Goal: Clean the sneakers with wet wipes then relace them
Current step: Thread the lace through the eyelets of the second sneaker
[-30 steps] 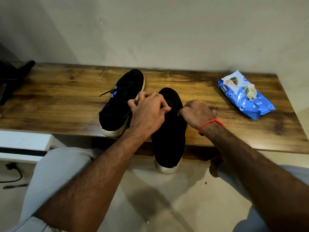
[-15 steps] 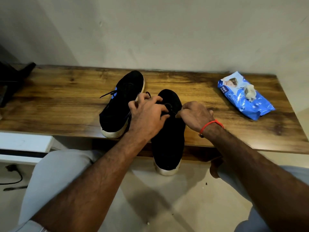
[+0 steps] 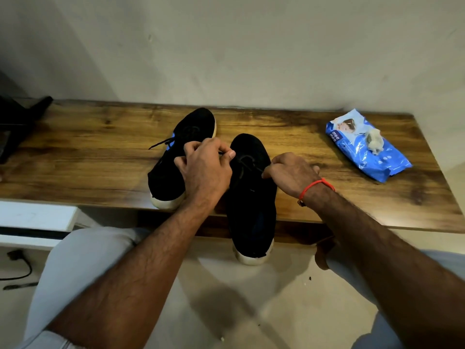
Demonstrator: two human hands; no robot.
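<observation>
Two black sneakers with white soles lie on a wooden table point(image 3: 88, 157). The left sneaker point(image 3: 181, 152) points away, a loose lace trailing to its left. The right sneaker point(image 3: 251, 197) hangs with its heel over the table's front edge. My left hand point(image 3: 203, 170) pinches one end of the right sneaker's black lace point(image 3: 247, 163) above its tongue. My right hand point(image 3: 292, 172), with a red thread on the wrist, pinches the other end at the shoe's right side. The lace runs taut between them.
A blue wet wipes pack point(image 3: 367, 144) lies at the table's right, with a crumpled used wipe point(image 3: 375, 142) on top. A dark object point(image 3: 17, 122) sits at the table's far left. A wall stands right behind the table. A cable point(image 3: 17, 265) lies on the floor.
My hands have drawn apart, left hand lifting up and left, right hand shifting right, so the lace now stretches between them over the right sneaker.
</observation>
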